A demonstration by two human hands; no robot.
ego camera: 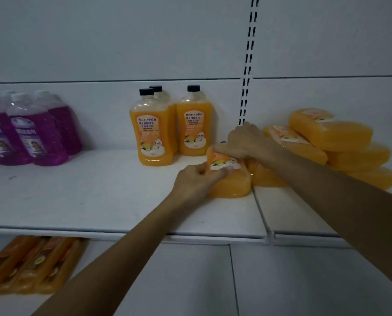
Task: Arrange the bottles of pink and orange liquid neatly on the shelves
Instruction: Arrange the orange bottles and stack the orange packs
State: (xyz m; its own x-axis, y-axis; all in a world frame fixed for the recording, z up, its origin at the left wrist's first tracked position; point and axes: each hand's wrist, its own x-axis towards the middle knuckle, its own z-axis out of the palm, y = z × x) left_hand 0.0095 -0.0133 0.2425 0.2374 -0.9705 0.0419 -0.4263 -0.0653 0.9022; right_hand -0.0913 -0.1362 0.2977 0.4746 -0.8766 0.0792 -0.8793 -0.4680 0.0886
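An orange bottle (pixel 230 179) lies on its side on the white shelf (pixel 99 197), close to the seam where two shelf boards meet, its label facing up. Both hands are on it: the left hand (pixel 197 179) grips the near end with fingers curled over the label's edge, and the right hand (pixel 245 142) presses down on the far end, fingers wrapped around the top of the bottle. Just right of it, more orange bottles lie flat in a loose heap (pixel 341 147), stacked on each other across the right shelf board, the nearest one touching or almost touching the held bottle. Behind the held bottle and to the left stand three orange bottles upright with black caps: one in front (pixel 150 133), one to its right (pixel 191 124), and a third (pixel 158 92) mostly hidden behind the front one. Well apart at the left end of the same shelf stands a cluster of purple-pink bottles (pixel 37 131), upright, with clear tops. On the lower shelf at bottom left, several orange bottles (pixel 30 265) lie side by side. A slotted upright rail (pixel 249 53) runs up the back panel above the right hand.
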